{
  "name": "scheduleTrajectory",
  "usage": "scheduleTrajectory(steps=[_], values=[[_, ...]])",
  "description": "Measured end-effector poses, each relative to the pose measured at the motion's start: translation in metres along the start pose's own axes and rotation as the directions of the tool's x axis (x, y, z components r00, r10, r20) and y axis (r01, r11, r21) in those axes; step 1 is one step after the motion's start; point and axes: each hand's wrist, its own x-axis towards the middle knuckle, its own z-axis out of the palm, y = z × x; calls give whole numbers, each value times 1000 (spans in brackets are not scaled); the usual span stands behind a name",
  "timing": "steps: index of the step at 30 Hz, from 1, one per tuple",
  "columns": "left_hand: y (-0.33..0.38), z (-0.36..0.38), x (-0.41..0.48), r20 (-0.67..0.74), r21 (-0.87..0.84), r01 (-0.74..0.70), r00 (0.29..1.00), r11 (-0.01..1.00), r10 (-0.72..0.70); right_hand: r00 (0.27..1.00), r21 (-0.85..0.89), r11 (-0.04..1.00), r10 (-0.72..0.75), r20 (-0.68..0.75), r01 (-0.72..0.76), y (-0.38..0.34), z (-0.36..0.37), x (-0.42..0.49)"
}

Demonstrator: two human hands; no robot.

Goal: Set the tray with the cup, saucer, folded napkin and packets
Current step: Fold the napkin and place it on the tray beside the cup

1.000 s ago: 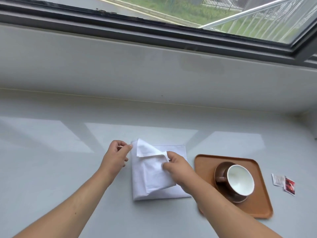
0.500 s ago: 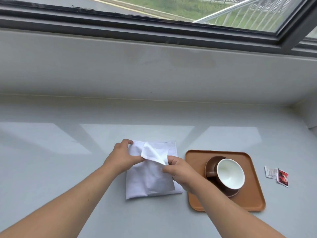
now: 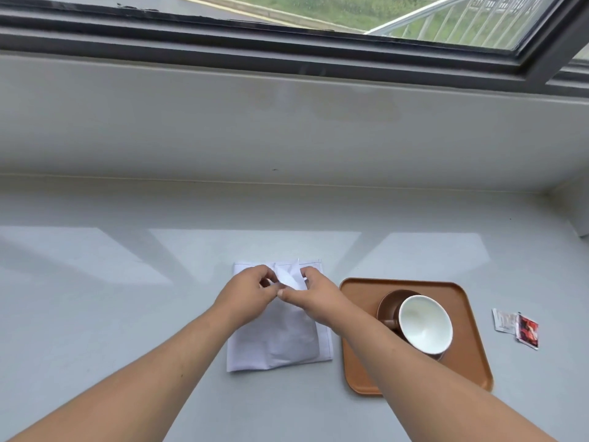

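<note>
Napkin (image 3: 277,342): white, lying flat on the grey ledge (image 3: 95,314) straight ahead of me, off the tray and just beside its 9 o'clock edge. It is partly folded, with a smaller layer on top of a wider one, and a loose flap stands up at its 12 o'clock end.

Both my hands meet at that flap. My left hand (image 3: 245,298) has its fingers curled in and its thumb closed against them, pinching the cloth from the 9 o'clock side. My right hand (image 3: 315,298) pinches the same flap from the 3 o'clock side, thumb tip pressed to forefinger. The two thumbs almost touch. The other fingers of the right hand are bent, and I cannot tell whether they touch the cloth.

The tray (image 3: 462,355) is orange-brown with rounded corners, at 3 o'clock from the napkin. My right forearm crosses over its 7 o'clock corner. On it sits a brown saucer (image 3: 390,303), and on the saucer a cup (image 3: 425,323), brown outside and white inside, its handle pointing to about 9 o'clock.

At 3 o'clock from the tray, apart from it on the ledge, lie two packets touching each other: a white packet (image 3: 503,320) and a red packet (image 3: 527,330).

At 12 o'clock a pale wall rises to a dark window frame (image 3: 287,43)
</note>
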Motion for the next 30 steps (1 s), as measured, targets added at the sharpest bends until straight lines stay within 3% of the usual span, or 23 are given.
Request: scheduleTrajectory(steps=[5, 10, 18, 24, 30], values=[[-7, 4, 2, 102, -90, -55, 993, 994, 64, 987, -43, 998, 31, -158, -38, 4, 3, 12], [-15, 1, 5, -31, 1, 31, 999, 1000, -31, 965, -63, 996, 48, -259, -67, 7, -7, 18], [-38, -7, 6, -178, 143, 218, 965, 965, -192, 973, 30, 996, 87, -216, -82, 9, -19, 28], [-48, -8, 8, -147, 168, 261, 960, 951, -237, 972, -109, 994, -33, -232, 8, 8, -34, 33], [-53, -11, 8, -129, 165, 244, 966, 956, -225, 971, -132, 984, 84, -223, -115, 12, -41, 35]])
